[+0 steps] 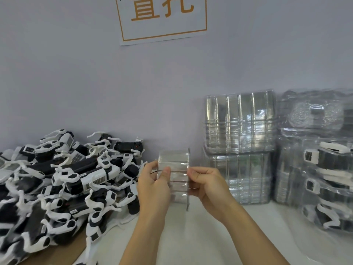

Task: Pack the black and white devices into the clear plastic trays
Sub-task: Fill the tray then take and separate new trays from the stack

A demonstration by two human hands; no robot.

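Note:
I hold a small stack of clear plastic trays [174, 163] upright above the white table, its flat rim facing right. My left hand [152, 186] grips the stack's left side, thumb across the front. My right hand [207, 185] pinches the rim edge on the right. A large heap of black and white devices [63, 180] lies on the left, just beside my left hand.
Two stacks of empty clear trays [240, 150] stand against the wall behind my right hand. Packed trays with devices inside [324, 169] are piled at the far right. A paper sign [162, 16] hangs on the grey wall. Brown cardboard [63, 249] lies under the heap.

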